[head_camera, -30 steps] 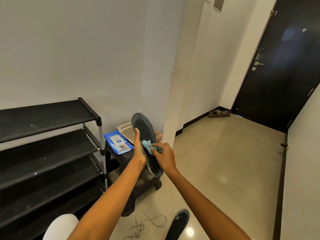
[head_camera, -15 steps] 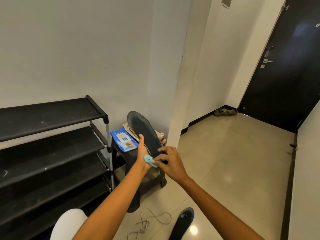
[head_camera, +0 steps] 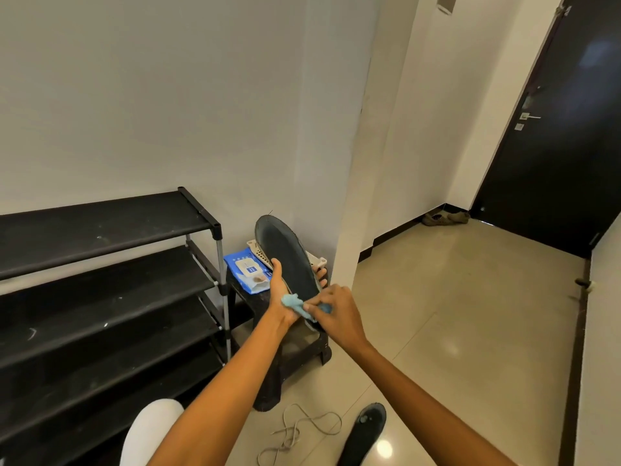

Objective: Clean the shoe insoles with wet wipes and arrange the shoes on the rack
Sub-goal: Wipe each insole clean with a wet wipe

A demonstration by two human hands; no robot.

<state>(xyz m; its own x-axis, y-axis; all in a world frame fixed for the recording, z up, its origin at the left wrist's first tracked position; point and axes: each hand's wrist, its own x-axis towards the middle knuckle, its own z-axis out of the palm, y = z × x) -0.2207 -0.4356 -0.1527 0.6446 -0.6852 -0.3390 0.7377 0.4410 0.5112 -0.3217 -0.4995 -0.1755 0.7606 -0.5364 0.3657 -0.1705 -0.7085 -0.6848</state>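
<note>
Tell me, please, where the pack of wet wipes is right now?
The pack of wet wipes lies on the dark stool just right of the shoe rack, beside the white basket.

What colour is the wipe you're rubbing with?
Light blue. The wipe shows best in the head view, pinched by the right hand against the insole.

Nothing readable from here tbh. The blue wipes pack (head_camera: 248,271) has a white label with a small blue mark, but the print's too blurry.

Dark insole (head_camera: 289,260) tilted, blue wipe (head_camera: 295,302) against it
</note>
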